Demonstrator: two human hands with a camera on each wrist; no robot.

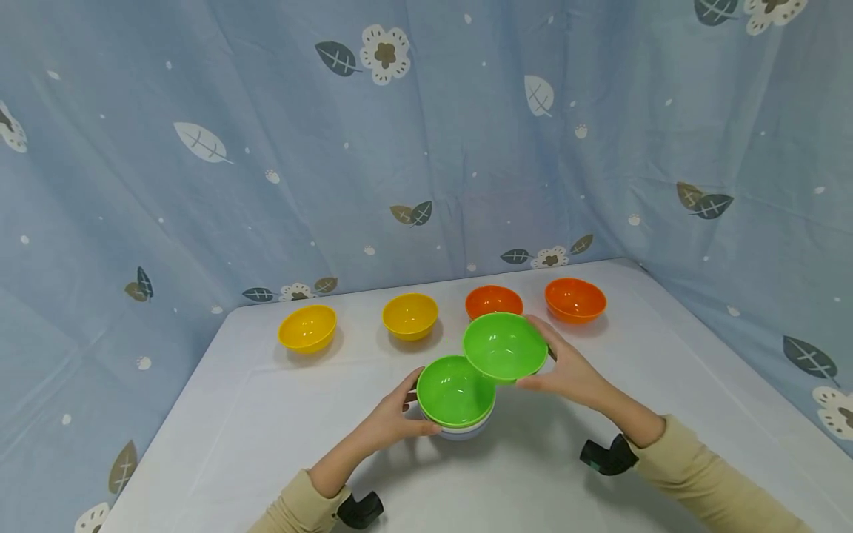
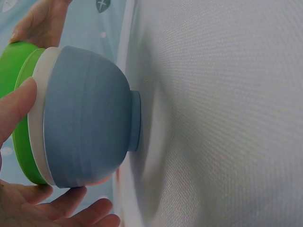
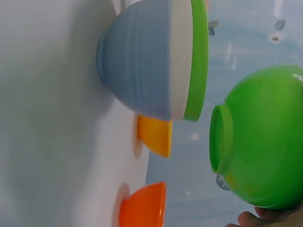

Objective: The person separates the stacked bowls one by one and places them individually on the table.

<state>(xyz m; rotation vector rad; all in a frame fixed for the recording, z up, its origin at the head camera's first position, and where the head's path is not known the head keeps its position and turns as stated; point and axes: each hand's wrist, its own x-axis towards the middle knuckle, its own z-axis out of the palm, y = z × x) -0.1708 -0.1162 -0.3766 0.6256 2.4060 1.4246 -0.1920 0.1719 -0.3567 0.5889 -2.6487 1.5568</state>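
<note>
Here, both hands are gripping bowls above the white-covered bench point(image 1: 266, 422). The left hand point(image 1: 393, 422) curls round the side of a small stack near the middle, its thumb at the rim and its fingers on the far side. In that stack a nested green bowl point(image 1: 456, 392) sits inside a white bowl point(image 2: 41, 109), which in turn sits in a blue bowl point(image 2: 87, 118) standing upright on its foot.

The right hand point(image 1: 566, 374) pinches a second green bowl point(image 1: 505, 346) at its right side, thumb toward the near edge and fingers toward the far one. This bowl is held up in the air, just beside the stack and to its right; the right wrist view shows a gap between the two.

Behind them, a row stands along the back of the bench, each bowl mouth up and apart from its neighbours: left yellow bowl point(image 1: 307, 329), right yellow bowl point(image 1: 409, 317), left orange bowl point(image 1: 493, 300) and right orange bowl point(image 1: 575, 300). A blue patterned curtain point(image 1: 280, 148) hangs beyond.
</note>
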